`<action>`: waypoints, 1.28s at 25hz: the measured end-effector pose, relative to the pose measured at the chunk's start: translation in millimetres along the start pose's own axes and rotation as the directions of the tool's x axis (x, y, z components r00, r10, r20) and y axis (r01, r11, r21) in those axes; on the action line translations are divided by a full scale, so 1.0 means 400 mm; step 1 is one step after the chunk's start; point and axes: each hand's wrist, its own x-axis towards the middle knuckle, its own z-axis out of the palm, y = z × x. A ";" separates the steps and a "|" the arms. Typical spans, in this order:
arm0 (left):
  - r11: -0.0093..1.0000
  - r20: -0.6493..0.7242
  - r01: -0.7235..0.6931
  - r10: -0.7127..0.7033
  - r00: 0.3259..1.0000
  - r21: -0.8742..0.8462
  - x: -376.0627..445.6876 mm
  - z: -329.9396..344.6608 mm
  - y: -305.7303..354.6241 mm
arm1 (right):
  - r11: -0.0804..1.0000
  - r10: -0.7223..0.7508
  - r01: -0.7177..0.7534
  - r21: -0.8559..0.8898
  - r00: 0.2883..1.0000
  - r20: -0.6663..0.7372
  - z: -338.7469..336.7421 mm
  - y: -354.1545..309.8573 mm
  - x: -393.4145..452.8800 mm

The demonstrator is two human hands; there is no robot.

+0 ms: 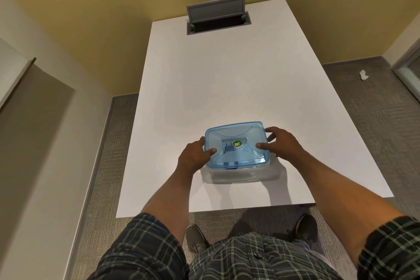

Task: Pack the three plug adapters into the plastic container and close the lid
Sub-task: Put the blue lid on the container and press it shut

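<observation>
Container: the plastic container (238,171) sits on the white bench (227,86) near its front edge, clear-walled, blue lid (236,144) on top.
Adapters: none visible on the bench; whether they are inside cannot be told through the cloudy wall.
Left hand: the left hand (193,154) clasps the lid's left edge, thumb on top, fingers (201,141) curled round the side.
Right hand: the right hand (281,143) grips the right edge likewise, thumb pressing the lid.
Handling: likely light, stiff and smooth, so it may slide on the bench; press at rim and corners, not the thin centre.
Stage: probably the lid being seated.
</observation>
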 end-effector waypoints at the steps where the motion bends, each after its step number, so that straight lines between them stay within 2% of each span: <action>1: 1.000 0.011 -0.016 0.016 1.000 0.016 0.006 -0.003 -0.002 | 0.999 0.029 -0.031 0.023 0.996 0.089 -0.011 0.005 0.000; 3: 0.996 0.034 -0.022 0.019 0.999 0.089 0.016 -0.009 -0.006 | 0.997 0.060 -0.069 0.027 0.966 0.251 -0.027 0.012 -0.006; 5: 0.986 0.044 -0.017 0.010 0.999 0.166 0.024 -0.011 -0.007 | 0.997 0.056 -0.067 0.023 0.940 0.338 -0.027 0.014 -0.013; 13: 0.979 0.101 -0.006 -0.015 0.995 0.204 0.047 -0.004 0.001 | 0.991 0.029 -0.076 0.114 0.929 0.370 -0.018 0.047 -0.008; 17: 0.973 0.163 -0.031 -0.007 0.987 0.230 0.053 -0.015 0.016 | 0.989 0.052 -0.100 0.105 0.919 0.391 -0.019 0.038 -0.005; 19: 0.974 0.238 -0.058 0.004 0.971 0.219 0.055 -0.028 0.025 | 0.998 0.026 -0.046 0.045 0.927 0.374 -0.030 0.023 0.001; 23: 0.953 0.363 -0.119 0.010 0.932 0.279 0.061 -0.047 0.040 | 0.960 -0.040 0.129 -0.249 0.942 0.335 -0.048 -0.019 0.024; 25: 0.941 0.381 -0.117 -0.014 0.924 0.318 0.057 -0.036 0.043 | 0.938 -0.035 0.139 -0.319 0.950 0.311 -0.049 -0.038 0.048; 27: 0.940 0.373 -0.096 -0.035 0.927 0.326 0.054 -0.021 0.042 | 0.972 -0.022 0.083 -0.218 0.964 0.266 -0.048 -0.050 0.075; 32: 0.941 0.361 -0.090 -0.036 0.932 0.326 0.061 -0.013 0.050 | 1.000 -0.012 0.012 -0.019 1.000 0.012 -0.018 -0.057 0.124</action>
